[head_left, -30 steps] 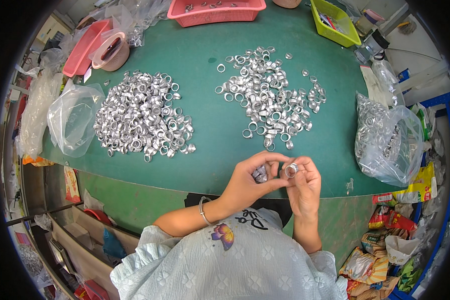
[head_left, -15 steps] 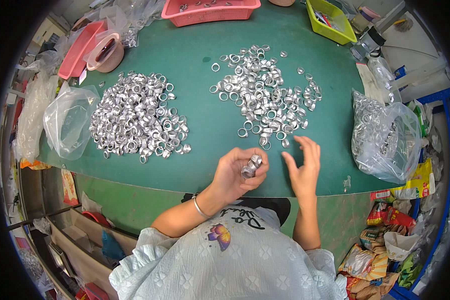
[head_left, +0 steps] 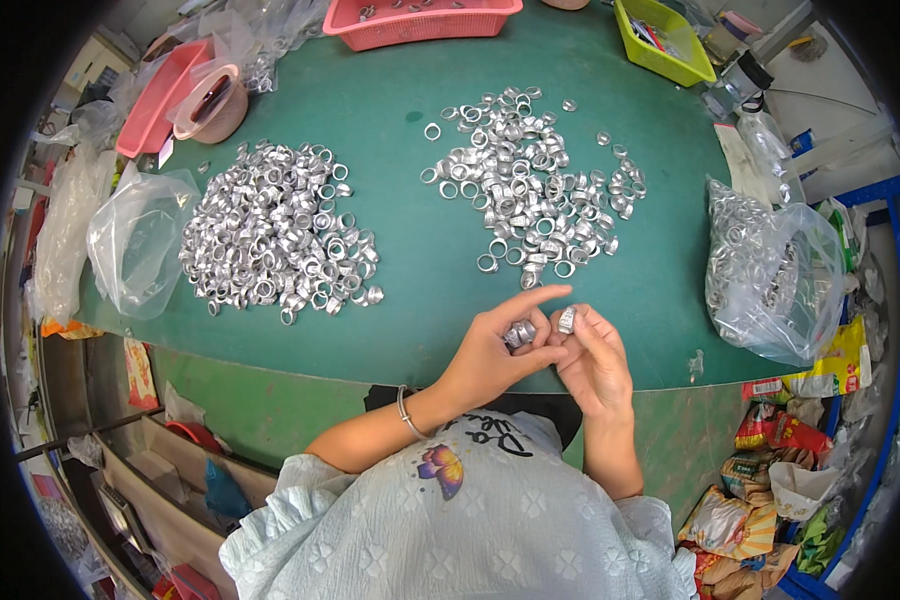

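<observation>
Rings in both hands by table edge; bare tabletop between piles

Lettering, dark and script-style (partly distorted by cloth folds): on the pale shirt, bodyward of the right fingers. Printing, too small to make out: on the yellow package, well to the right of those fingers, and on the packets heaped nearer the body on that side. Ring, pinched in the same fingers: surface marks, whether characters or ornament cannot be told.
</observation>
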Demonstrator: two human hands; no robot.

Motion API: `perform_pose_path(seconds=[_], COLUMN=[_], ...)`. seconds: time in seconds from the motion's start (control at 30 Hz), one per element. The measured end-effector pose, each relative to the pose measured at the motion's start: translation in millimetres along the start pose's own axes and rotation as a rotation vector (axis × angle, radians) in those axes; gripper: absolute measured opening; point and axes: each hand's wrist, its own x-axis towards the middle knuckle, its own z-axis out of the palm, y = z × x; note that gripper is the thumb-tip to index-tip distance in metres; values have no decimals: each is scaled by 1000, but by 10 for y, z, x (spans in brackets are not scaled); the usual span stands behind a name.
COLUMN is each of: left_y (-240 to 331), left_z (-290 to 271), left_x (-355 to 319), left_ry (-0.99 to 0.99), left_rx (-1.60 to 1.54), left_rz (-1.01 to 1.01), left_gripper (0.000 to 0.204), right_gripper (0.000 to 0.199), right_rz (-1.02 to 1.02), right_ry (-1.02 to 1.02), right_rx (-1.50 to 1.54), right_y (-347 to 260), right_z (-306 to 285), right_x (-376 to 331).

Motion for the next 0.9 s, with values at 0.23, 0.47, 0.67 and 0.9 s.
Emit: perform_pose_path(seconds=[0.23, 0.47, 0.67, 0.9], left_y=[53, 6, 43, 117], left_z=[-84, -169, -178, -233], left_x=[23, 23, 41, 51], left_ry=[3, 23, 44, -80], left_rx=[35, -535, -209, -585], left_rz=[-69, -359, -279, -455], left_gripper=[23, 16, 23, 20], right_gripper=[8, 15, 8, 10], right_rz=[-199, -864, -739, -207], right_ry=[96, 318, 333, 54], right_rx=[-388, -1785, -1544, -220], right_y=[-9, -71, -47, -72], right_z=[56, 8, -13, 86], right_x=[3, 379, 358, 109])
